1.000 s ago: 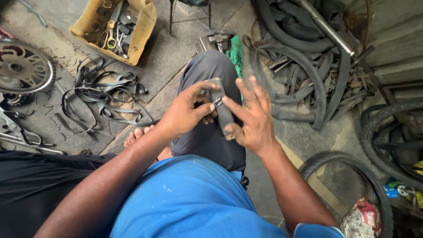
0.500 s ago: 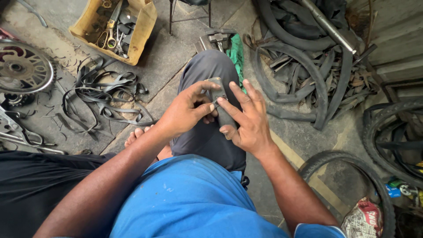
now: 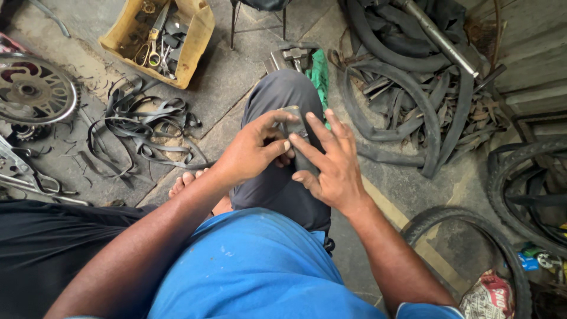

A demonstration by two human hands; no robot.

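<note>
Left hand (image 3: 254,155): fingers closed, pinching grey rubber strip (image 3: 297,127) on raised knee (image 3: 283,97).
Right hand (image 3: 331,165): open, fingers spread flat against strip.
Cardboard box (image 3: 198,41): holds scissors (image 3: 150,50), dark scraps.

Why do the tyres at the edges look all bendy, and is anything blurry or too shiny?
Head view: the wide lens curves things near the edges, so the tyre at lower right looks bowed. Head view: soft, even daylight, no glare, only faint shadows under the rubber strips. Head view: the left hand and right hand on the dark rubber piece look sharp.
</note>
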